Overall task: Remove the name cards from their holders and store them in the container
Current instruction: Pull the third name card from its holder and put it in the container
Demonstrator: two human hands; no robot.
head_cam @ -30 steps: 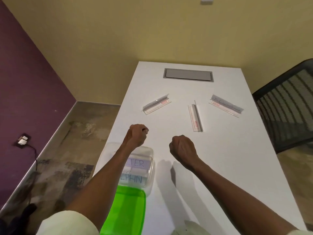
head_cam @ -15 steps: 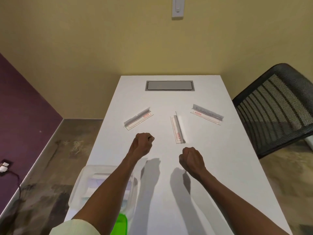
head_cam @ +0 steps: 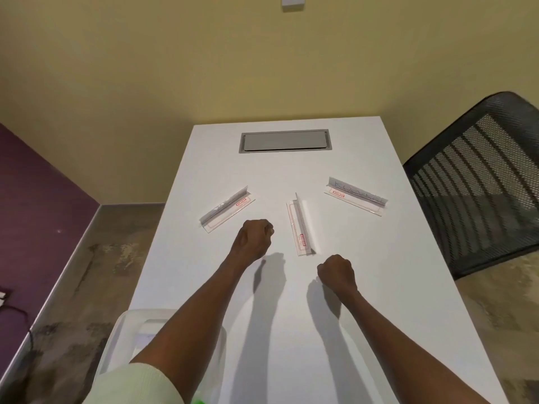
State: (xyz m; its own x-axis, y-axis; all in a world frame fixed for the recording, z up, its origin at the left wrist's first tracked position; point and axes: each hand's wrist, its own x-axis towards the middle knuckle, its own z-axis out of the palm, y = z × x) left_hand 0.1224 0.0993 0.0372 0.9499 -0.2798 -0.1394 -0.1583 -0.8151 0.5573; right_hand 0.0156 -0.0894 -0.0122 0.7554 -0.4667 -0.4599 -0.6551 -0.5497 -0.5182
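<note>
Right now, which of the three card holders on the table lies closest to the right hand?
The middle holder: its near end almost reaches the right hand. The left holder and the right holder lie farther off.

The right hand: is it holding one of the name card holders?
No, the right hand is a closed, empty fist, apart from the nearest name card holder on the table.

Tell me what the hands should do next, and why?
Probably open the right hand and reach for the middle holder, the nearest one. Both fists, the left hand too, look closed on nothing, and three holders still lie on the table.
</note>
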